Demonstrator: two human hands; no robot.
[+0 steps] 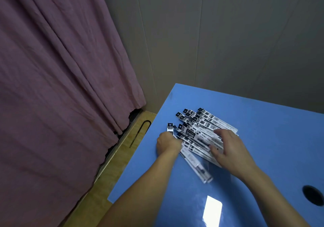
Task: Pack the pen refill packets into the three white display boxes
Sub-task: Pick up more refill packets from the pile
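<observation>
Packets of pen refills [201, 130] lie in a messy pile on my blue table [263, 121], near its far left corner. They are long and thin, black and white, with clear ends. Most of them point the same slanted way and lie on top of each other.

My left hand [167, 143] is at the left edge of the pile. Its fingers are curled around the black ends of some packets, so it grips them. One packet [196, 167] sticks out from under that hand toward me, lying flat on the table.

My right hand [229, 149] rests on top of the pile with its fingers spread out and a little bent. It presses on the packets, and I cannot tell if it holds any.

A pink curtain [52, 86] hangs on the left. A round dark hole [313, 195] is in the table on the right.
</observation>
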